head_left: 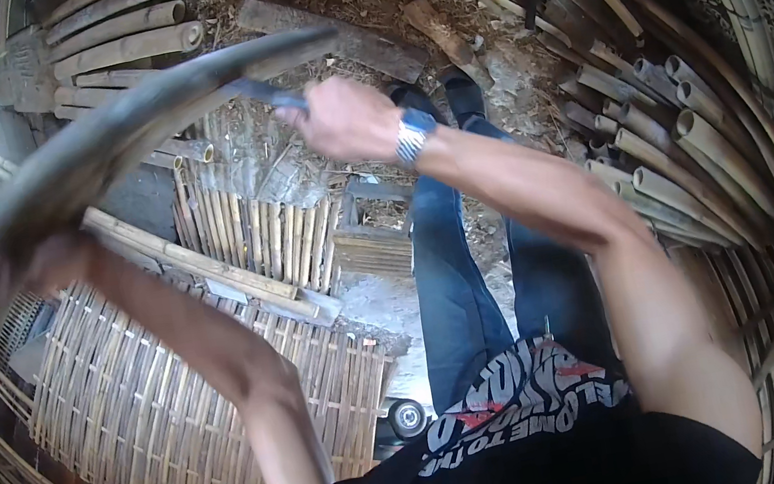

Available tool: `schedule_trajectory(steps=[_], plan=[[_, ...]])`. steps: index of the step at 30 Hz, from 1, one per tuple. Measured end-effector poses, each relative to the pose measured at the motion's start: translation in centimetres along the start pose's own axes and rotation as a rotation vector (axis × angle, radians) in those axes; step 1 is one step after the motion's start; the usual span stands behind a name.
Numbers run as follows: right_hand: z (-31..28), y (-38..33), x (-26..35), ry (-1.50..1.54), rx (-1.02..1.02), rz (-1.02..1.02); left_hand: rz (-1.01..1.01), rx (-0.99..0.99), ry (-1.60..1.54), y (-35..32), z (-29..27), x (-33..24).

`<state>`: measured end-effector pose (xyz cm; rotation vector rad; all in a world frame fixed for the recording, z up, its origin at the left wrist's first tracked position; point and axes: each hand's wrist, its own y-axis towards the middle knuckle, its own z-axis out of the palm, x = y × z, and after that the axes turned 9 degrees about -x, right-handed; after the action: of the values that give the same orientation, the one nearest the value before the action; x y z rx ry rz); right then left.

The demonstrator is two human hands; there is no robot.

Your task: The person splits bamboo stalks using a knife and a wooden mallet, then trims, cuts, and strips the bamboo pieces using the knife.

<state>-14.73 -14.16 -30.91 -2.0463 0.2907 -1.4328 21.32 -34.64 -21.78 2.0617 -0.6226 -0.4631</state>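
Note:
A long, thick, grey-green bamboo pole (112,134) fills the upper left, raised close to the camera and bent into an arc by the lens. My left hand (61,261) is closed round its near part; shadow and motion blur hide some fingers there. Farther along, my right hand (345,119) is closed on a knife (260,91). The knife's dark blade points left and meets the lower edge of the pole near its far end; whether it has cut in I cannot tell. A patterned band sits on my right wrist.
Slatted bamboo panels (170,408) lie at the left. Cut bamboo tubes (682,155) are piled at the right, and more poles (127,35) lie at the upper left. A wooden plank (330,40) rests among shavings beyond my feet. A small wheel (407,418) shows beside my legs.

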Motion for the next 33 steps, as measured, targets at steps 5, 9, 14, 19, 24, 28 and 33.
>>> schedule_trajectory(steps=[5, 9, 14, 19, 24, 28, 33], plan=[[-4.0, -13.5, 13.5, -0.133, -0.194, -0.498, -0.621, -0.058, -0.527, 8.7, -4.4, -10.7], [-2.5, -16.2, 17.0, -0.127, -0.261, -0.364, -0.812, 0.035, -0.666, 1.9, -1.5, -9.4], [2.8, -5.6, 3.6, -0.083, -0.168, -0.161, -0.811, 0.353, -0.645, -5.0, 2.6, -4.2], [7.9, 11.3, -18.0, -0.078, -0.354, 0.099, -0.976, 0.222, -0.833, -18.6, 14.2, -13.5], [10.6, 13.4, -14.1, -0.107, -0.432, -0.087, -1.153, 0.176, -0.747, -11.1, 12.7, -4.1], [9.7, 7.9, -15.1, -0.067, -0.136, 0.086, -1.221, 0.118, -0.808, -10.4, 12.7, -6.2], [9.1, -3.0, -9.2, -0.084, -0.302, -0.073, -0.881, 0.118, -0.827, -2.8, -0.6, -6.9]])
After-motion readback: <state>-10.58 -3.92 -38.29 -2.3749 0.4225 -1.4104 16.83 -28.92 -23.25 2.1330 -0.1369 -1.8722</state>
